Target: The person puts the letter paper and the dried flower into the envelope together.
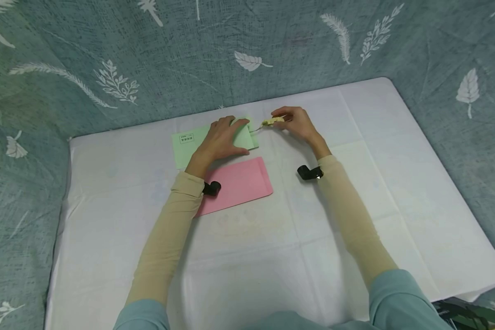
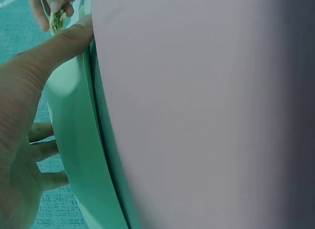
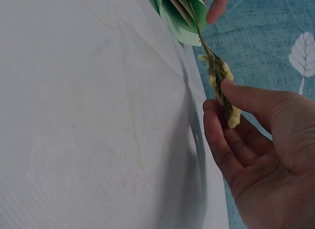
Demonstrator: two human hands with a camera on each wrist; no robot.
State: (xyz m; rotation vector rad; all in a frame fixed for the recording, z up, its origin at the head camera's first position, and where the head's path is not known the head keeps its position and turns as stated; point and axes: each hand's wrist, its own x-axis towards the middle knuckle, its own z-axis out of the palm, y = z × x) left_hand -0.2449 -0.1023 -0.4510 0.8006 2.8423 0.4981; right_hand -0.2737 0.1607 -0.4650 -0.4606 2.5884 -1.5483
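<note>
A light green envelope (image 1: 195, 135) with a small printed label lies near the table's far edge. My left hand (image 1: 221, 142) spans it, fingers at the far edge and thumb at the near edge. In the right wrist view, the envelope's mouth (image 3: 184, 29) gapes, with brownish edges showing inside. My right hand (image 1: 298, 123) pinches a dried yellow flower sprig (image 3: 224, 88) between thumb and fingers. The sprig's thin stem points left and overlaps the envelope's mouth. A pink envelope (image 1: 241, 183) lies just nearer me, partly under my left wrist in the head view.
A white cloth (image 1: 251, 266) covers the table. Blue-green leaf-print fabric (image 1: 189, 55) hangs behind the table and at both sides. Black wrist cameras (image 1: 309, 173) stick out inward from both wrists. Dark cables (image 1: 462, 311) show below the right front corner.
</note>
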